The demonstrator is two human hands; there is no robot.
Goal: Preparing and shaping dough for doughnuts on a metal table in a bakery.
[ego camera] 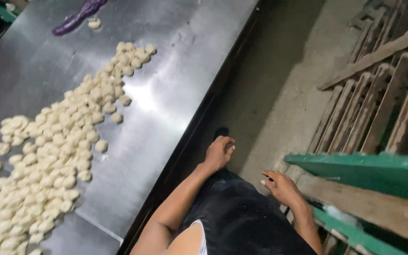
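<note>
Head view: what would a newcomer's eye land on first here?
Most striking is the long heap of pale dough pieces spread across the shiny steel table on the left, with a purple strip at its far end. Below centre, the left hand hangs by the table's edge and the right hand reaches toward the green rack of wooden trays on the right; both are empty.

Lighting is dim and uneven. Overhead light produces a bright glare patch on the steel table (pixel 166 94). The floor (pixel 270 85) and the table edge lie in deep shadow. Slight motion blur softens the wooden racks (pixel 378 108) at right.
</note>
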